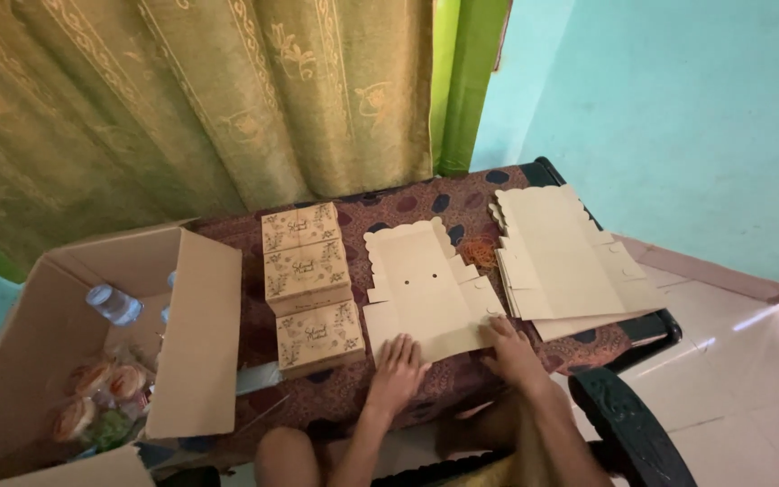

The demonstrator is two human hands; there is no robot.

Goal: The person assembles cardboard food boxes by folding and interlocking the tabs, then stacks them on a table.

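Pressed the flat box blank [421, 280], lying at 12 o'clock on the table [407, 203], down with left hand [397, 365] and right hand [511, 347], fingers spread open and gripping nothing; judged it a pre-fold flattening step, any fold requiring fingertips under the near flaps.

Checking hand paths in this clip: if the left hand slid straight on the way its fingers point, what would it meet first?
The left hand already lies on the near edge of the unfolded flat box. Its fingers point up across that sheet, so it would probably just run over cardboard; the folded boxes stand off to its left.
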